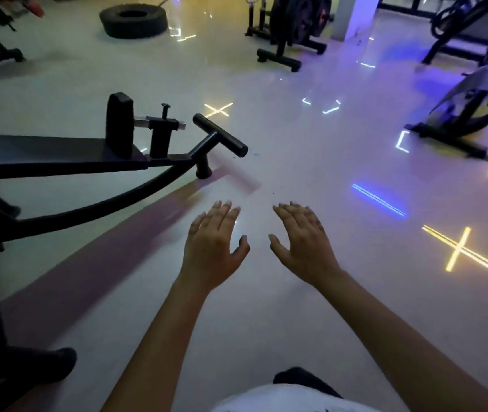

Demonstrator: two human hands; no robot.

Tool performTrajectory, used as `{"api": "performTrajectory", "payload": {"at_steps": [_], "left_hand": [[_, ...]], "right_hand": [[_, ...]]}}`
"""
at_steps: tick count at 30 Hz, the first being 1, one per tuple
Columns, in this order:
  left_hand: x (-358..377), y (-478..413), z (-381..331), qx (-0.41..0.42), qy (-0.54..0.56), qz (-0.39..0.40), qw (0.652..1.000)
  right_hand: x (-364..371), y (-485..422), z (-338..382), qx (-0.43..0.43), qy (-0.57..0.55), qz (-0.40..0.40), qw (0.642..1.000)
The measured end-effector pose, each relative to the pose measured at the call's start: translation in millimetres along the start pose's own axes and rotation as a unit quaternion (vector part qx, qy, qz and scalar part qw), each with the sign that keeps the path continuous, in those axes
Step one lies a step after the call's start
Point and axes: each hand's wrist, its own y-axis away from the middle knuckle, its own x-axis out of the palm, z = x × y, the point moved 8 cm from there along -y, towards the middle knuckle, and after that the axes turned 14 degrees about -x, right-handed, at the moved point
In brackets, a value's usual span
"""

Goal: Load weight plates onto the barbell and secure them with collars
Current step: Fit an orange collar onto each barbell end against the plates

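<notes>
Fingers (222, 211) of left hand (213, 245) and right hand (303, 242) spread straight, holding nothing. Dark round weight plates (300, 20) stand on edge on a black rack (280, 59).

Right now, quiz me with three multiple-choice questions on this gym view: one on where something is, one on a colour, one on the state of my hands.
1. Where is the tyre? A. flat on the floor, left of the plate rack B. propped against a wall C. on a shelf
2. What colour is the light cross on the floor at lower right? A. red B. yellow C. green
3. The left hand and right hand are: A. gripping a plate B. open, holding nothing C. clenched in fists
Answers: 1 A, it lies flat, far left of the rack. 2 B, its strokes glow yellow. 3 B, the fingers are spread and empty.
</notes>
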Motion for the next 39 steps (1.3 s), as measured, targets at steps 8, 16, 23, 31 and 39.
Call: {"api": "performTrajectory", "payload": {"at_steps": [8,16,23,31,39], "left_hand": [[82,-138,1,0.018,0.0,0.039,0.999],[145,-335,3,0.012,-0.002,0.041,0.999],[208,-485,23,0.003,0.004,0.039,0.999],[279,-686,54,-0.001,-0.002,0.045,0.999],[335,-867,68,-0.02,0.003,0.08,0.997]], "right_hand": [[61,-77,-117,0.043,0.003,0.01,0.999],[115,-213,-262,0.065,-0.009,0.011,0.998],[188,-323,-366,0.061,-0.025,0.058,0.996],[274,-469,-497,0.07,-0.024,0.1,0.992],[332,-605,-624,0.074,-0.042,0.122,0.989]]}}
